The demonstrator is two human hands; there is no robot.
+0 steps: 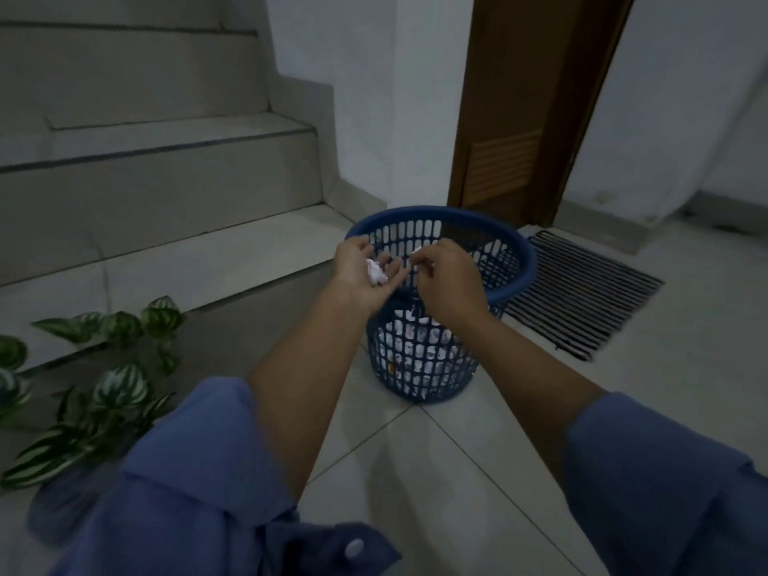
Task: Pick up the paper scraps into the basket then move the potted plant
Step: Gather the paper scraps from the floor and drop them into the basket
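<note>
The striped green potted plant (104,392) stands at lower left, and mid-frame the left grip (358,282), open palm-up, cradles crumpled white paper scraps (377,273) while the right grip (451,282) pinches one small white scrap (416,250) above the round blue slotted plastic basket (436,367).

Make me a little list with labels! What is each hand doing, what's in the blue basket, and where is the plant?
left hand: palm up, crumpled white paper scraps resting on it
right hand: pinches a small white paper bit above the basket's opening
round blue plastic mesh basket: upright, more white paper already inside
green striped-leaf plant: left of the basket, beside the grey stairs; pot hidden
black ribbed doormat: behind the basket, before the brown wooden door
</note>
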